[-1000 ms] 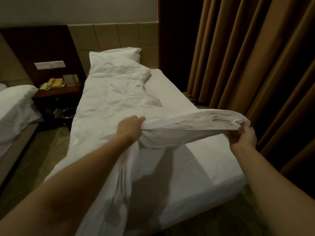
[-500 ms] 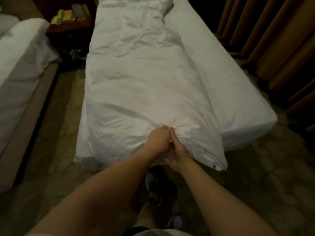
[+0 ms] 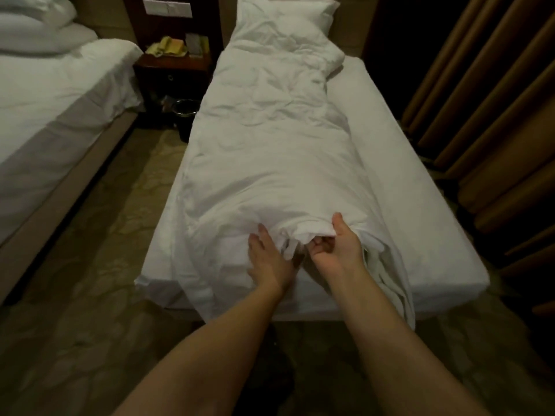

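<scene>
So the white duvet (image 3: 270,151) was lying folded lengthwise down the left half of the bed (image 3: 414,187), with its near end bunched up at the foot. The right hand (image 3: 339,249) had that bunch gripped, fingers curled under and thumb on top. The left hand (image 3: 268,259) just lay flat on the fabric beside it, fingers spread. The pillow (image 3: 285,16) sat at the head and the curtains (image 3: 495,121) hung on the right.

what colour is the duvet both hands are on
The duvet is plain white, seen best in the head view.
</scene>
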Demonstrator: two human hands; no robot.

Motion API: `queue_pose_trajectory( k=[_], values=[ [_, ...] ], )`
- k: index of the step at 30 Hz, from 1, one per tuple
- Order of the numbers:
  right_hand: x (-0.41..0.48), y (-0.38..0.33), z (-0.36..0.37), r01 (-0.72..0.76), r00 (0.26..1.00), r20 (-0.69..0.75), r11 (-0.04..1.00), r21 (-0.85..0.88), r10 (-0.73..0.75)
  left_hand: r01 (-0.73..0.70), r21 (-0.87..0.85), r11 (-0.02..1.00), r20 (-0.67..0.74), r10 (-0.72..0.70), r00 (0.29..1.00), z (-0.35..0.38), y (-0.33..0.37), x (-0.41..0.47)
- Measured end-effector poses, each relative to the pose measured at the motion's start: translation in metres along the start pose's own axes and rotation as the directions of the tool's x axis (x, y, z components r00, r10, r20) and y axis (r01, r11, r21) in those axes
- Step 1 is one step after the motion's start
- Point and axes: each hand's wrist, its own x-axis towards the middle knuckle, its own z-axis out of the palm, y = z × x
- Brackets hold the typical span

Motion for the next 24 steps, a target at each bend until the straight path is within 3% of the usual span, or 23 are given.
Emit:
queue_pose_trajectory(
  k=[3, 6, 9, 12, 15, 17, 19, 22, 24],
  values=[
    [-0.013, -0.014, 0.015, 0.003, 0.999, 0.054, 0.999, 0.050, -0.006, -0.034, 0.005, 0.999, -0.050, 0.035, 0.998, -0.006, 0.003, 0.014],
    [-0.021, -0.027, 0.024, 0.009, 0.996, 0.084, 0.997, 0.077, -0.015, 0.019, 0.064, 0.998, -0.089, -0.014, 0.996, -0.024, -0.011, 0.034],
    [-0.016, -0.032, 0.022, 0.024, 0.995, 0.094, 0.998, 0.055, -0.029, -0.022, -0.059, 0.998, -0.163, 0.013, 0.986, -0.056, -0.016, 0.061],
    [-0.002, -0.039, 0.018, 0.102, 0.988, 0.103, 0.990, 0.092, -0.111, -0.187, -0.022, 0.982, -0.167, 0.181, 0.969, -0.095, -0.002, 0.071],
    [0.016, -0.015, 0.014, 0.166, 0.975, 0.168, 0.978, -0.128, -0.144, -0.346, 0.188, 0.919, -0.060, 0.363, 0.930, -0.123, 0.007, 0.061],
    [0.023, 0.021, 0.007, 0.098, 0.980, 0.195, 0.934, -0.343, -0.032, -0.371, 0.204, 0.906, -0.022, 0.383, 0.923, -0.129, 0.000, 0.054],
    [0.027, 0.056, -0.001, 0.021, 0.989, 0.136, 0.865, -0.502, 0.055, -0.394, 0.218, 0.893, 0.028, 0.398, 0.917, -0.129, -0.011, 0.050],
    [0.039, 0.092, -0.014, -0.088, 0.988, 0.054, 0.810, -0.579, 0.146, -0.432, 0.220, 0.874, 0.075, 0.427, 0.901, -0.131, -0.018, 0.039],
    [0.044, 0.107, -0.015, -0.144, 0.980, 0.040, 0.834, -0.533, 0.195, -0.447, 0.209, 0.870, 0.056, 0.446, 0.893, -0.133, -0.020, 0.037]
  ],
)
